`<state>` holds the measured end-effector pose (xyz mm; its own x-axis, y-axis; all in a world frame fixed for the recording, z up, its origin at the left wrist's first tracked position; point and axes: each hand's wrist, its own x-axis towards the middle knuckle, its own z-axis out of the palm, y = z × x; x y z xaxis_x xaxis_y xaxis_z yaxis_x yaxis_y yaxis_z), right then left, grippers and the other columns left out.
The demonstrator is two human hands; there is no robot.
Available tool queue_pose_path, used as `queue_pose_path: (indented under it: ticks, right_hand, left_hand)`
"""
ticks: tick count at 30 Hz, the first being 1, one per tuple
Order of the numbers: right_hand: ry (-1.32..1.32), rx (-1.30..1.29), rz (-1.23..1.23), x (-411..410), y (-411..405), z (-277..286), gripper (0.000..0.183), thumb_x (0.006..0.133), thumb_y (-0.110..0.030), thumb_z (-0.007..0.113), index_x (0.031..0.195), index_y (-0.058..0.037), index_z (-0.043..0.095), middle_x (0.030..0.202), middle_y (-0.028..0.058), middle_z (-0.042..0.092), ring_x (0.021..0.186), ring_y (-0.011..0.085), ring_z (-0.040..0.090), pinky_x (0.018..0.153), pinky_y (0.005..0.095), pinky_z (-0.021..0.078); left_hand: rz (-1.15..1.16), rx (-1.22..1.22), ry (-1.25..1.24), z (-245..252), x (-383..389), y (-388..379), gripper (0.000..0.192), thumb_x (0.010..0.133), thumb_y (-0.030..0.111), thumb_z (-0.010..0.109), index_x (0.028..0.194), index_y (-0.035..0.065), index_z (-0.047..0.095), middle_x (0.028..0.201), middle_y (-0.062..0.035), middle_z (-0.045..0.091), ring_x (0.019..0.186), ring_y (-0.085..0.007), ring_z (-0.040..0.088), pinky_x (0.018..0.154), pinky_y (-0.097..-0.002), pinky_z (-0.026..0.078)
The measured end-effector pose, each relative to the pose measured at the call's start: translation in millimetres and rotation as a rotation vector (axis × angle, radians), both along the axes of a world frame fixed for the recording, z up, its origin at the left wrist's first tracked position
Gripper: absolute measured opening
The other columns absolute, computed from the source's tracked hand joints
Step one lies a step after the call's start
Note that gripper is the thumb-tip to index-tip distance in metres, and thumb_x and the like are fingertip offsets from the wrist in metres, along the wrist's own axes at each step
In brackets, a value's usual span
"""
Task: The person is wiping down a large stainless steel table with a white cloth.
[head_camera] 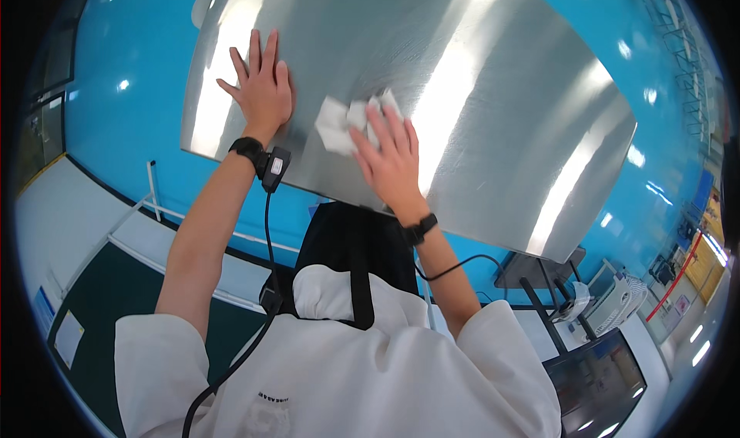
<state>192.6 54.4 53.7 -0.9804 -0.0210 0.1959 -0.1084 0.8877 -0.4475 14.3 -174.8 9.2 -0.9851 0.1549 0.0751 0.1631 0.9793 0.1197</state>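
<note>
Before me lies a shiny metal tabletop (358, 45) with bright light streaks across it. Faint smears or wet-looking marks show on its surface near the middle. My left hand (264, 94) rests palm down on the left part of the metal, fingers spread, holding nothing. Under the fingers of my right hand (390, 158) is a crumpled white tissue or wipe (337, 125), pressed against the metal near its front edge. Part of the tissue is hidden by those fingers, which look slightly blurred.
A blue glossy floor (133, 51) surrounds the table. At lower right stand a screen (601, 380) and a white chair-like item (615, 302). A white-framed dark green board (133, 299) is at lower left. A black cable (267, 224) hangs from my left wrist device.
</note>
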Motion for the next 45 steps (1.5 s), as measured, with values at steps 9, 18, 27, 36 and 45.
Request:
queue_pose_path:
  ticks: [9, 18, 27, 36, 45]
  right_hand:
    - [0.060, 0.498, -0.965, 155, 357, -24, 0.047, 0.101, -0.035, 0.068, 0.128, 0.0033, 0.065, 0.139, 0.0315, 0.059, 0.140, 0.0475, 0.048, 0.114, 0.0555, 0.0423]
    - [0.089, 0.368, -0.927, -14, 201, -32, 0.049, 0.097, -0.034, 0.068, 0.125, 0.0064, 0.066, 0.129, 0.0312, 0.064, 0.125, 0.0476, 0.058, 0.108, 0.0555, 0.0459]
    - [-0.199, -0.035, 0.422, 54, 15, 29, 0.023, 0.087, -0.021, 0.068, 0.109, -0.0155, 0.067, 0.152, 0.0207, 0.055, 0.148, 0.0408, 0.047, 0.123, 0.0567, 0.0371]
    - [-0.037, 0.204, -0.817, 115, 356, -24, 0.050, 0.099, -0.031, 0.067, 0.135, 0.0032, 0.059, 0.139, 0.0269, 0.059, 0.130, 0.0501, 0.054, 0.108, 0.0614, 0.0464]
    - [0.177, 0.239, -0.560, -64, 100, -22, 0.046, 0.085, -0.032, 0.076, 0.121, -0.0037, 0.071, 0.130, 0.0347, 0.063, 0.121, 0.0503, 0.061, 0.098, 0.0594, 0.0496]
  left_hand:
    - [-0.026, 0.046, 0.046, 5, -5, 14, 0.062, 0.107, 0.036, 0.040, 0.168, 0.0403, 0.029, 0.178, 0.0036, 0.020, 0.162, -0.0453, 0.011, 0.113, -0.0871, 0.002]
    - [-0.039, -0.006, 0.061, 5, -4, -4, 0.063, 0.107, 0.036, 0.041, 0.168, 0.0404, 0.028, 0.178, 0.0033, 0.019, 0.162, -0.0457, 0.011, 0.112, -0.0878, 0.002]
    - [-0.010, -0.015, 0.049, -4, -3, -5, 0.062, 0.108, 0.036, 0.038, 0.168, 0.0423, 0.026, 0.179, 0.0042, 0.019, 0.162, -0.0461, 0.013, 0.114, -0.0870, 0.004]
    - [-0.027, 0.015, 0.053, 1, -3, 9, 0.063, 0.107, 0.033, 0.040, 0.168, 0.0400, 0.029, 0.179, 0.0034, 0.018, 0.162, -0.0458, 0.012, 0.113, -0.0875, 0.003]
    - [-0.013, -0.018, 0.017, 7, -6, -1, 0.063, 0.108, 0.035, 0.039, 0.169, 0.0387, 0.025, 0.179, 0.0024, 0.016, 0.162, -0.0464, 0.010, 0.113, -0.0877, 0.003]
